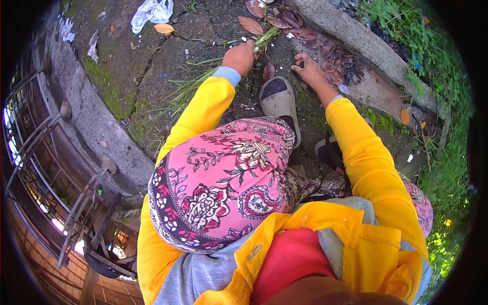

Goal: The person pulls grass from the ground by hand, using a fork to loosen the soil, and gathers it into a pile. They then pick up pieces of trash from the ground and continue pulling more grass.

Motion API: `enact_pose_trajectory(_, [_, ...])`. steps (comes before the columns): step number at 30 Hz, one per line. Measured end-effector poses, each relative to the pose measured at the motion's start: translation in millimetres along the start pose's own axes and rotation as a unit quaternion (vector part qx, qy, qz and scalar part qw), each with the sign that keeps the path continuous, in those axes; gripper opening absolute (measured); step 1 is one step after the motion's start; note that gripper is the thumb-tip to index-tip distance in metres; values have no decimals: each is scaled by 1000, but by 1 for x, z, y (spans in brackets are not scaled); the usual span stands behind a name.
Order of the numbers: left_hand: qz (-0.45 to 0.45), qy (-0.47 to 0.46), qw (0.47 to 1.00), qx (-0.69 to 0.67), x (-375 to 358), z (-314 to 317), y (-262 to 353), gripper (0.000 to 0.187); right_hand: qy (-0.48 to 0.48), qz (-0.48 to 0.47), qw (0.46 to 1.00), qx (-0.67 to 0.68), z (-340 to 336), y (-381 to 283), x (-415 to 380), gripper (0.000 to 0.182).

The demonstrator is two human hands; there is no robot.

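Note:
My left hand [240, 58] is closed around a bunch of long green grass [264, 40]. The gathered end sticks out past the fingers on the right, while loose blades trail to the lower left over the pavement. My right hand [309, 72] is just above the paving, thumb and forefinger curved with a small gap between them and no object visible there. Brown dry leaves [334, 76] lie beside it on the right. Below and between both hands is a grey sandal [281, 99] on my foot.
Cracked, mossy paving [147, 66] spreads ahead, with a white plastic bag [151, 14] and small white bits. A stone curb [356, 38] runs along the right, with green plants [406, 30] beyond. At left stand a low concrete ledge [96, 127] and metal bars [46, 137].

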State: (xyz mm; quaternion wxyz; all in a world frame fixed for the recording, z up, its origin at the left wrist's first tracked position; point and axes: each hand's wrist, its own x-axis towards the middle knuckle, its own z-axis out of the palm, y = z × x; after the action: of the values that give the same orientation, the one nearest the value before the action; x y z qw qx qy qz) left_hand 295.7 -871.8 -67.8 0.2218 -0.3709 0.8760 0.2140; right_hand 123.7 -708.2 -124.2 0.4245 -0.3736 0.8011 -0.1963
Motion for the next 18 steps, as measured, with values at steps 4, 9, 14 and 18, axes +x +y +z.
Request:
enact_pose_trajectory(4, [7, 8, 1000, -3, -2, -6, 1, 18, -78, 66, 993, 53, 13, 20, 14, 26])
enact_pose_trajectory(9, [22, 18, 999, 17, -1, -4, -1, 17, -19, 73, 997, 33, 2, 23, 26, 23])
enact_pose_trajectory(14, [18, 27, 999, 0, 3, 4, -6, 17, -18, 33, 985, 169, 18, 39, 41, 26])
enact_pose_trajectory(18, [19, 26, 999, 2, 1, 4, -5, 19, -32, 84, 973, 211, 19, 18, 33, 24])
